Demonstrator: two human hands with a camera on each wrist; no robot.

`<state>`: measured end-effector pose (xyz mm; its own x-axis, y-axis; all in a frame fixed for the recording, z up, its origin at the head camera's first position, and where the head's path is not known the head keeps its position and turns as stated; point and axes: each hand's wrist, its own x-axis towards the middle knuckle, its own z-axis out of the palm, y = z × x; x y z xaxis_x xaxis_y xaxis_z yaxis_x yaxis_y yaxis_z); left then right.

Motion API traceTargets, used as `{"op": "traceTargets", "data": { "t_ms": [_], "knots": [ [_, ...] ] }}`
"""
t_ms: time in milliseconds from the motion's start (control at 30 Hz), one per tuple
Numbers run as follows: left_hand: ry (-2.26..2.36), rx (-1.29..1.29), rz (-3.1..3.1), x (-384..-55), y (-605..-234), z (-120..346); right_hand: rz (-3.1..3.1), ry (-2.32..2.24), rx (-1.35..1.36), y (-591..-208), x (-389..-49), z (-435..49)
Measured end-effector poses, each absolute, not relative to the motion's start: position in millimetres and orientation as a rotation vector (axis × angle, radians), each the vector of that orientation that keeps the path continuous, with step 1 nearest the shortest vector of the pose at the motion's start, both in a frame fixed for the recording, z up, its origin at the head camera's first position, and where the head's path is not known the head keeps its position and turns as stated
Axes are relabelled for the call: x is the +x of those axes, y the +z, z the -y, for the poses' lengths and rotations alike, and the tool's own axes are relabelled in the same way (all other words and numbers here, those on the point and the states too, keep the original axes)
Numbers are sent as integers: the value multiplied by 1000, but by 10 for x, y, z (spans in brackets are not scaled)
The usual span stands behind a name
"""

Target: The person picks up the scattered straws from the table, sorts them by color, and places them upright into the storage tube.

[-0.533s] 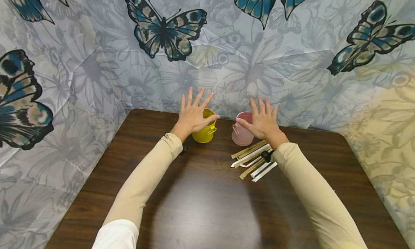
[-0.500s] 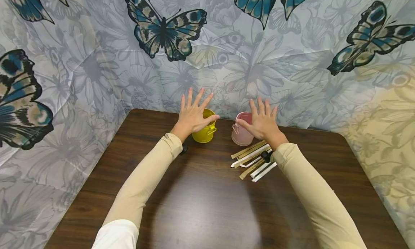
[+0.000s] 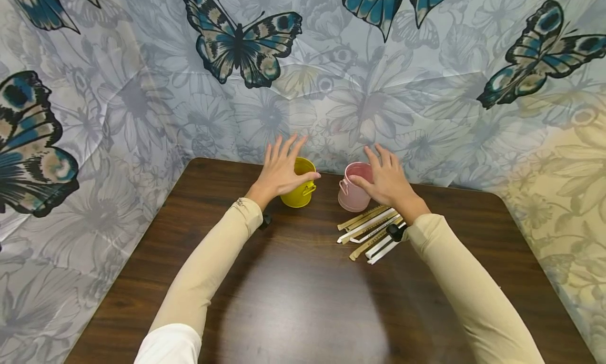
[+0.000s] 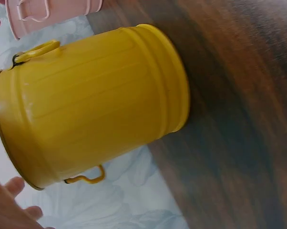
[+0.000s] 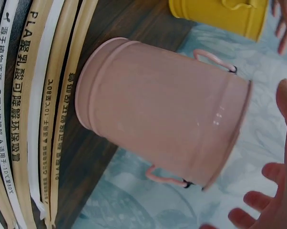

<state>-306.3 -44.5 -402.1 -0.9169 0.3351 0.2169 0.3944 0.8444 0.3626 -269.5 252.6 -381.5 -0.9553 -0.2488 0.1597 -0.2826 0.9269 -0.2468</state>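
Note:
A small yellow bucket (image 3: 298, 198) with two ear handles stands upright near the table's back edge. My left hand (image 3: 279, 175) hovers by its rim, fingers spread and bent a little, holding nothing. To the right stands a matching pink bucket (image 3: 353, 193). My right hand (image 3: 389, 184) is just beside the pink rim, fingers parted and its grasp empty. In the left wrist view the yellow bucket (image 4: 100, 100) is apart from the fingers (image 4: 15, 187). The right wrist view has the pink bucket (image 5: 162, 109) with fingertips (image 5: 255, 201) beyond its rim.
Several paper-wrapped straws (image 3: 369, 232), brown and white, lie in a loose bunch under my right wrist. Printed lettering shows on the straw wrappers (image 5: 24, 95). The dark wooden table (image 3: 293, 301) ends at a butterfly-patterned cloth backdrop (image 3: 379, 90).
Both hands have bent their fingers slightly from a flatter spread. The right wrist has shifted a little rightward and down. Buckets and straws stay in place.

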Motion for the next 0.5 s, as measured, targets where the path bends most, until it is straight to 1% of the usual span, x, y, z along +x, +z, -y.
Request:
{"op": "traceTargets", "data": {
  "t_ms": [233,500],
  "knots": [
    [-889,-520,2821,-3091,-4122,501,2845,524,507,-3755,-2565,-2613],
    [-1070,-485,2826,-3088,-4226,562,2806,647,596,-3739,-2357,-2772]
  ]
}}
